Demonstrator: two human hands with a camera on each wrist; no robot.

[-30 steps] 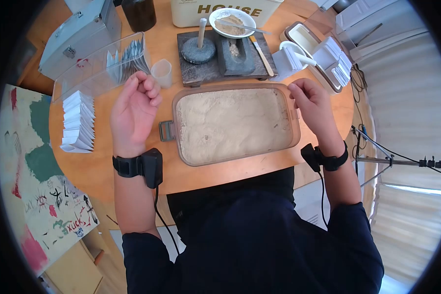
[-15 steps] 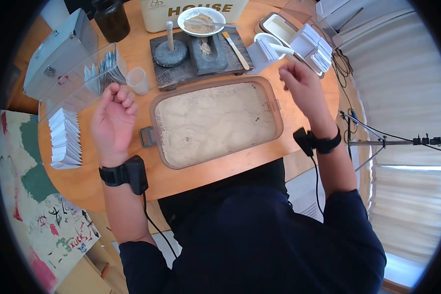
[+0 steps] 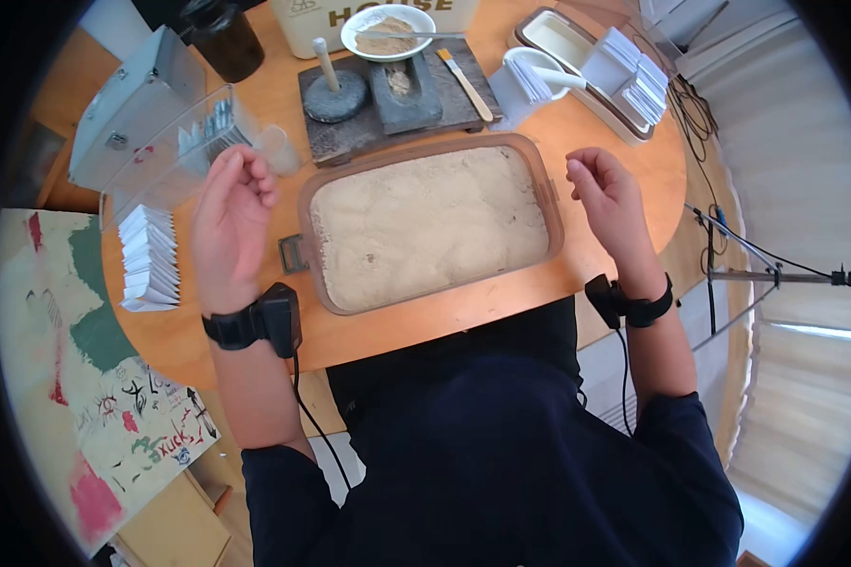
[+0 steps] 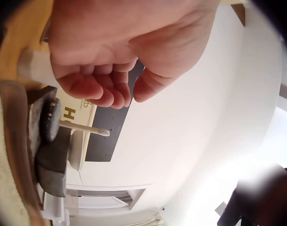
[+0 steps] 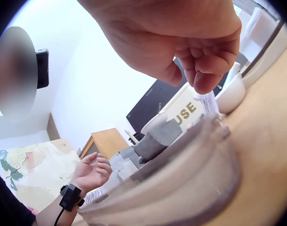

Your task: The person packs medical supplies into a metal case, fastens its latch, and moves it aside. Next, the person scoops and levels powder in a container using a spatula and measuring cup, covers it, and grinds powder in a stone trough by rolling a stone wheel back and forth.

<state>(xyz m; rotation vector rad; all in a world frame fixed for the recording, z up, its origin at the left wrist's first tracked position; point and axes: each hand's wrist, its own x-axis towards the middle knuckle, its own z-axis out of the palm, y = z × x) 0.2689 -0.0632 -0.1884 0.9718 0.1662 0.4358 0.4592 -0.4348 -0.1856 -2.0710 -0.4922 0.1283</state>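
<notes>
A clear brownish tub (image 3: 550, 210) full of pale, fine powder (image 3: 425, 227) sits on the table before the person. Left of it, the left hand (image 3: 234, 222) is raised with its palm turned inward and fingers loosely bent. Nothing is in that hand in the left wrist view, where its thumb (image 4: 150, 84) stands apart from the fingers. Beyond the tub's right end hovers the right hand (image 3: 616, 203), fingers relaxed and curled, thumb near the index finger. In the right wrist view this hand (image 5: 181, 37) is also holding nothing, above the tub's corner.
Behind the tub, a dark board (image 3: 340, 142) bears a stone grinder (image 3: 336, 97), a stone trough (image 3: 408, 104) and a brush (image 3: 465, 85). A bowl of powder (image 3: 388, 33) stands above. Folded papers (image 3: 148, 257) are at left, a clear box (image 3: 175, 151) and cup (image 3: 276, 149) nearby.
The head view has shifted and turned slightly. The right hand has drawn a little away from the tub's right end. Both hands stay raised with nothing in them.
</notes>
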